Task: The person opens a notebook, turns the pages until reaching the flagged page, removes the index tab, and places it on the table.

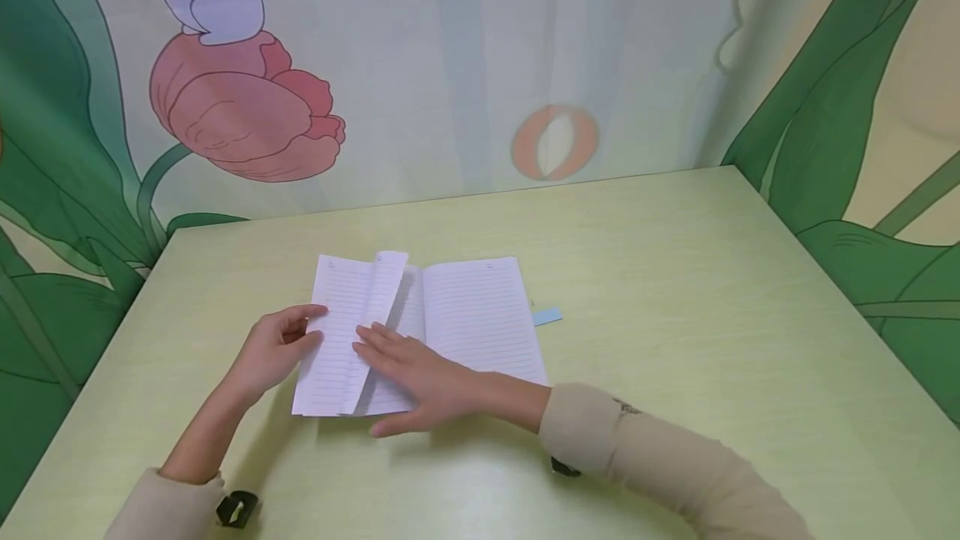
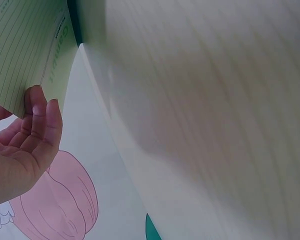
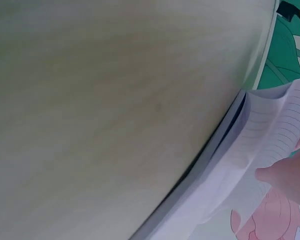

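An open lined notebook [image 1: 480, 311] lies on the table, with one leaf [image 1: 384, 290] raised and curling over its left side. My left hand [image 1: 266, 348] holds the notebook's left edge between thumb and fingers. In the left wrist view, the curled fingers of that hand [image 2: 27, 145] meet the corner of the greenish printed cover [image 2: 47, 55]. With fingers extended, my right hand [image 1: 427, 373] lies across the raised leaf, touching it. The right wrist view catches only part of this hand [image 3: 290, 175] beside the bent lined pages [image 3: 270, 130].
A light blue tab [image 1: 548, 317] sticks out past the notebook's right edge. The pale table [image 1: 712, 340] reaches back to a curtain [image 1: 420, 65] printed with flowers and leaves. A dark clip-like piece [image 1: 237, 509] is at the left cuff.
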### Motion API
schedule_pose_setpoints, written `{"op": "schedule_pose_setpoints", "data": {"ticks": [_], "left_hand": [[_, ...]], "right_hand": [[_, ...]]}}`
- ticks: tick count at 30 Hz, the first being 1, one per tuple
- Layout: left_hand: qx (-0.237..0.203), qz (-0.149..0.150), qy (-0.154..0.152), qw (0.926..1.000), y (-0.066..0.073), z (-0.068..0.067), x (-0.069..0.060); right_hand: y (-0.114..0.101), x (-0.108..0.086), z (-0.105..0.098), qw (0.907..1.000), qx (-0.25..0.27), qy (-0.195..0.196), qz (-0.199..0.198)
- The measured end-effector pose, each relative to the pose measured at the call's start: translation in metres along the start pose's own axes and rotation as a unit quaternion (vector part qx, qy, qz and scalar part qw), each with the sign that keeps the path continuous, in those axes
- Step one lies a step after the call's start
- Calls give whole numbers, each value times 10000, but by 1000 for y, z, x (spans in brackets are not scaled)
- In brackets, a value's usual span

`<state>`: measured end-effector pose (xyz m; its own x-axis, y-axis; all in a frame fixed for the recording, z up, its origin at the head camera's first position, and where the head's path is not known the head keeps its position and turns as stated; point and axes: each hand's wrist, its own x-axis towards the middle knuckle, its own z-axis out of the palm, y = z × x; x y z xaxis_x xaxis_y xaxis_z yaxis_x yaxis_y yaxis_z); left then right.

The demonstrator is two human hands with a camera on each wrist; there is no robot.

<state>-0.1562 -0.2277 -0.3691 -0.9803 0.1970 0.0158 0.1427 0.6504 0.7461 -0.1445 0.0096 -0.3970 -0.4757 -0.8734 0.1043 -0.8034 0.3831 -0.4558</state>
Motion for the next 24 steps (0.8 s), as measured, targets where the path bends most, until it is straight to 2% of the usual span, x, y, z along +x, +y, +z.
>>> {"op": "schedule_pose_setpoints", "data": {"ticks": [6,12,24], "left_hand": [[25,11,-18,10000,-2,0,1],[-18,-79,-97,9999,-2,-1,1],[-21,-263,-60,9996,-3,-1,2]], "right_hand": [[-9,5,5,9963,-687,-492,-148],[-15,6,13,9858,-1357,-945,-284],[-21,5,16,9796,-1578,-1232,-167]]}}
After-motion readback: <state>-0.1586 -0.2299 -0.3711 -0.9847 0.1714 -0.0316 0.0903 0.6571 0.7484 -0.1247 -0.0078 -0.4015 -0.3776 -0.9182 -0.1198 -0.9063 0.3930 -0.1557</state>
